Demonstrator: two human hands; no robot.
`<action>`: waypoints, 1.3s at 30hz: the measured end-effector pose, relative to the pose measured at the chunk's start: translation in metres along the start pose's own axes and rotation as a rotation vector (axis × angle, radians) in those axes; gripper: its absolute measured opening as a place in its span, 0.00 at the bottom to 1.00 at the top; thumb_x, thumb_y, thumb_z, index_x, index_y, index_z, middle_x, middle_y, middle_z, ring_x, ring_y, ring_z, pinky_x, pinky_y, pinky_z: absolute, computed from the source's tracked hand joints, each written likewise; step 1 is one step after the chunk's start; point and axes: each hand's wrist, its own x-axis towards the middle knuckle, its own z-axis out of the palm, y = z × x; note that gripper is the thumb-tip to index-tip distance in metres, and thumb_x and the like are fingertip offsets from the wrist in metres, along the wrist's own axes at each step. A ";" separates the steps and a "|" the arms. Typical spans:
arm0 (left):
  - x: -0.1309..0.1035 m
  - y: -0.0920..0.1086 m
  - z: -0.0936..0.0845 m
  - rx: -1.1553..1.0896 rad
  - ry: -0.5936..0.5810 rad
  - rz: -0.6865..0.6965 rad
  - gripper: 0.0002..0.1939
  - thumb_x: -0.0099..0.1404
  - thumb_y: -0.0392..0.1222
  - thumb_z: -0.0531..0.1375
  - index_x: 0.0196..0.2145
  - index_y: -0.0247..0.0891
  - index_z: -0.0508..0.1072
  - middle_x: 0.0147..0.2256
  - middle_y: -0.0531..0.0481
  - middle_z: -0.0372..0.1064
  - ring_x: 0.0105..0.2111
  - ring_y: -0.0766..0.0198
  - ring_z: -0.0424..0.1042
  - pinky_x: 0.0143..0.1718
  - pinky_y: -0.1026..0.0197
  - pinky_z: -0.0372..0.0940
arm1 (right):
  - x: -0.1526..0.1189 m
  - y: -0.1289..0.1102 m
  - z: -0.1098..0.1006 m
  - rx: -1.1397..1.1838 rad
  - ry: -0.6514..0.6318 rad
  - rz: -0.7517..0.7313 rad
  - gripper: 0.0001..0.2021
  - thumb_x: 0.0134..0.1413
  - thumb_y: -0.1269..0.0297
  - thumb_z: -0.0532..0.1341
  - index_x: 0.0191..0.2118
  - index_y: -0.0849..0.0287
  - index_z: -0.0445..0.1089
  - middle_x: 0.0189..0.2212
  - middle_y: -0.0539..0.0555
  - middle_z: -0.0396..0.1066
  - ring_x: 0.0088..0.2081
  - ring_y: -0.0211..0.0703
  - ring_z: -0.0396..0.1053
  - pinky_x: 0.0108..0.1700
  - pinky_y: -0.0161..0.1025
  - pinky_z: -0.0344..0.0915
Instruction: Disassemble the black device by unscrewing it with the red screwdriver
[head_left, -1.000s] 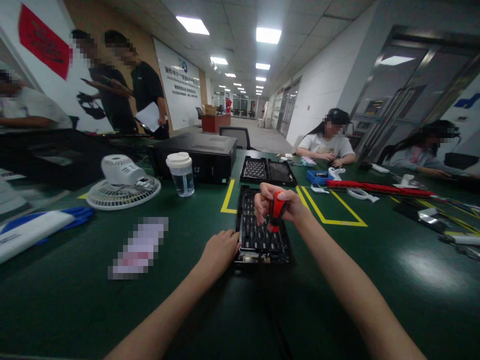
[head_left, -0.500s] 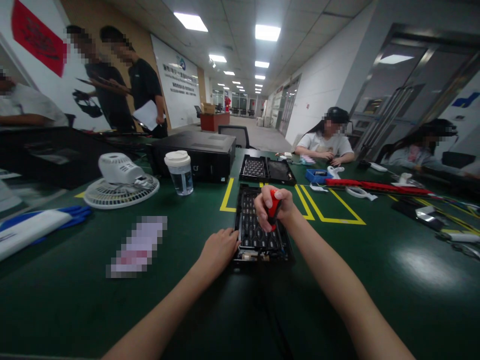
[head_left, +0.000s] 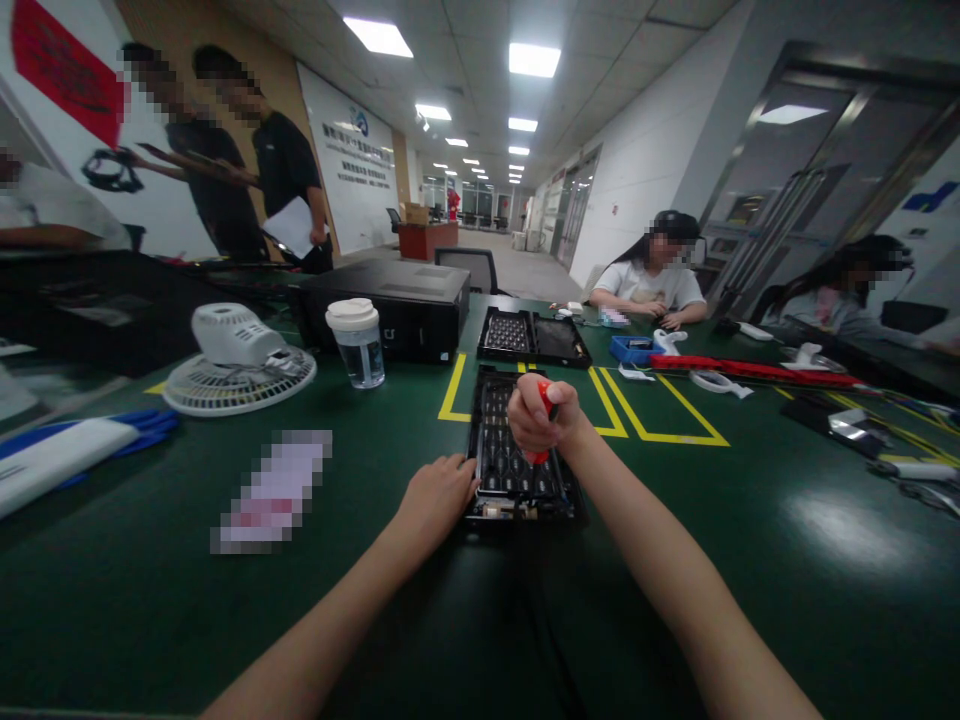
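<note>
My right hand [head_left: 541, 415] is wrapped round a red and black handled tool [head_left: 546, 396], held upright over a black case. The tool's lower end is hidden behind my fingers and the case. That black case [head_left: 491, 480] lies on the green table, with rows of dark round cells inside and small parts along its near edge. At its left edge rests my left hand [head_left: 441, 492], palm down, with fingers stretched onto the rim and nothing visible in its grasp.
Beyond stands another open black case [head_left: 534, 338], with a blue tray [head_left: 634, 349] to its right. Leftward are a black box [head_left: 390, 305], a lidded cup [head_left: 358, 345], a white fan [head_left: 238, 360] and blue gloves [head_left: 154, 428]. People sit and stand around.
The fingers of my right hand have closed more fully around the red handle, and the hand has turned slightly. My left hand stays on the case edge. The view has shifted slightly.
</note>
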 end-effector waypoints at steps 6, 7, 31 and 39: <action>0.000 0.001 -0.003 -0.002 0.000 -0.001 0.15 0.65 0.43 0.48 0.45 0.38 0.67 0.42 0.44 0.68 0.40 0.58 0.67 0.40 0.59 0.62 | -0.003 0.000 0.002 -0.025 0.097 -0.022 0.11 0.47 0.61 0.57 0.21 0.62 0.61 0.12 0.46 0.61 0.09 0.29 0.52 0.09 0.26 0.52; 0.000 0.001 -0.003 -0.002 -0.003 -0.003 0.15 0.65 0.43 0.48 0.45 0.38 0.67 0.42 0.45 0.68 0.40 0.59 0.67 0.40 0.59 0.62 | -0.003 0.000 0.003 -0.035 0.106 -0.030 0.11 0.47 0.61 0.57 0.21 0.62 0.61 0.12 0.46 0.61 0.08 0.29 0.52 0.09 0.26 0.52; -0.001 0.001 -0.004 -0.013 -0.034 -0.007 0.15 0.65 0.43 0.48 0.46 0.39 0.67 0.43 0.44 0.67 0.42 0.60 0.67 0.43 0.59 0.61 | -0.011 -0.003 0.019 -0.261 0.380 -0.111 0.12 0.47 0.60 0.57 0.21 0.61 0.59 0.12 0.44 0.59 0.09 0.28 0.50 0.09 0.26 0.50; 0.000 0.000 -0.001 -0.024 -0.028 -0.010 0.15 0.65 0.43 0.48 0.46 0.38 0.67 0.43 0.44 0.67 0.42 0.59 0.67 0.43 0.59 0.61 | -0.014 -0.005 0.021 -0.306 0.406 -0.129 0.11 0.49 0.60 0.55 0.22 0.60 0.57 0.13 0.44 0.59 0.09 0.28 0.49 0.10 0.26 0.50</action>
